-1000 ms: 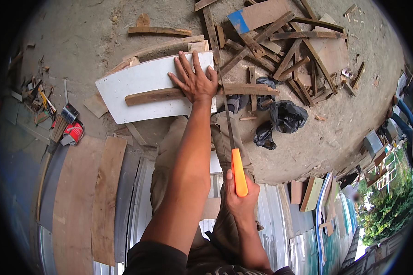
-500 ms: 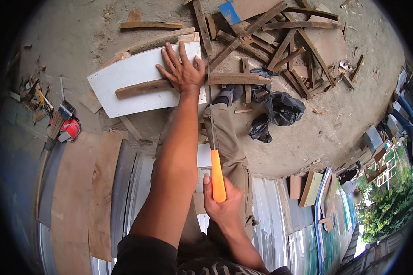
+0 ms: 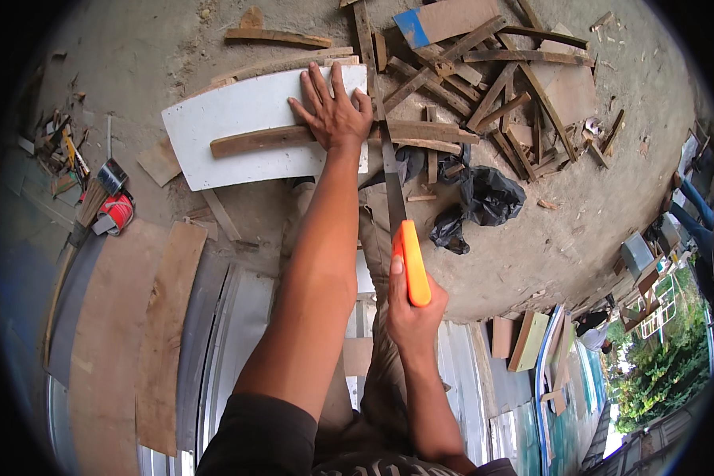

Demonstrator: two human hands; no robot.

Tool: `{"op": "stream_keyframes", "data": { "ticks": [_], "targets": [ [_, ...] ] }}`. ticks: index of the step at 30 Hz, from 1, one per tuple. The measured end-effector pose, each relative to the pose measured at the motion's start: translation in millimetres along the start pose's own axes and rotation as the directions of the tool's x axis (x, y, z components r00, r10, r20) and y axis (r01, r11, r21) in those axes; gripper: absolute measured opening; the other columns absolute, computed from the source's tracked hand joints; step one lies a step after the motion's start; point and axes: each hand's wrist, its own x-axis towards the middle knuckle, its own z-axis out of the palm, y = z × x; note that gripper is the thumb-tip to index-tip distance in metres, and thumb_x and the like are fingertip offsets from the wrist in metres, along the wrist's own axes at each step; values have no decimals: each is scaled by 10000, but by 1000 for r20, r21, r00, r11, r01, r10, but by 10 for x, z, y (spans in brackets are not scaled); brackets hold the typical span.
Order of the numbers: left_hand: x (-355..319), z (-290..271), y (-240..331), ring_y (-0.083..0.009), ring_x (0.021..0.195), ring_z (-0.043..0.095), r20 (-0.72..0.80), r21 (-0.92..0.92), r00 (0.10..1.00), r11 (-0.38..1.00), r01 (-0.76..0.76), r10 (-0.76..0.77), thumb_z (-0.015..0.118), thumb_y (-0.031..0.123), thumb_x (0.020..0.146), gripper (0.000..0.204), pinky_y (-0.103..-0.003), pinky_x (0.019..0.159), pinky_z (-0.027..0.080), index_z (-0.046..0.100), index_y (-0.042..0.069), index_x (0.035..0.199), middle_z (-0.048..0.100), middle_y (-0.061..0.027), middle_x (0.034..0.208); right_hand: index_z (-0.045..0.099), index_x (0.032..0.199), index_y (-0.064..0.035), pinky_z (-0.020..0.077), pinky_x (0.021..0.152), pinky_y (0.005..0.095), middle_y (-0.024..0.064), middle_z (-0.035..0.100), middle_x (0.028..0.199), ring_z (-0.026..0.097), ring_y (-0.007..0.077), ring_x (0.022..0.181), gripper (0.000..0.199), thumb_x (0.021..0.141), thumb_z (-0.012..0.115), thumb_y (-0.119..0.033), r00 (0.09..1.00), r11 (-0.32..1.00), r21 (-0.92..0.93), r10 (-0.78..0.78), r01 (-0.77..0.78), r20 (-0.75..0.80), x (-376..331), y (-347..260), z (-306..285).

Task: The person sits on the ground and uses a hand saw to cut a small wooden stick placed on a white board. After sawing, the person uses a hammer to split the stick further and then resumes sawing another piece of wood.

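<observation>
My left hand [image 3: 339,119] lies flat with fingers spread, pressing on a white board [image 3: 206,111] and on a brown wooden strip [image 3: 254,141] laid across it. The strip runs out past the board's right edge. In my right hand [image 3: 415,321] is a handsaw [image 3: 415,270], its orange handle gripped in closed fingers. From there the saw's metal blade stretches forward and meets the strip just right of my left hand. How deep the teeth sit in the wood cannot be made out.
Ahead on the right lies a heap of wood offcuts [image 3: 492,103]. A black plastic bag [image 3: 490,196] sits beside my foot. To the left are a red can [image 3: 117,213], a broom [image 3: 87,214] and long planks [image 3: 119,317]. Far right, boards [image 3: 529,341] lean beside metal sheets.
My right hand has pushed the saw forward and to the right; more blade shows, now slanting. My left hand remains on the strip and board, while the whole view has shifted slightly.
</observation>
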Motion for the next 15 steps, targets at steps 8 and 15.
{"op": "stream_keyframes", "data": {
  "ticks": [8, 15],
  "targets": [
    [-22, 12, -31, -283, 1512, 40, 21, 16, 1000, 1000, 8, -9, 457, 368, 879, 681, -633, 1150, -72, 300, 222, 1526, 81, -111, 1635, 628, 802, 50, 365, 471, 267, 3, 500, 562, 439, 54, 524, 221, 938, 647, -123, 998, 998, -33, -51, 52, 34, -68, -37, -48],
    [-64, 4, -90, -283, 1511, 60, -10, 28, 999, 999, 35, -35, 460, 350, 872, 676, -639, 1150, -61, 305, 249, 1522, 107, -113, 1631, 544, 702, 18, 386, 484, 249, -8, 512, 565, 452, 55, 527, 301, 953, 627, -127, 998, 998, -43, -32, 34, 49, 62, -48, 49]
  ]
}}
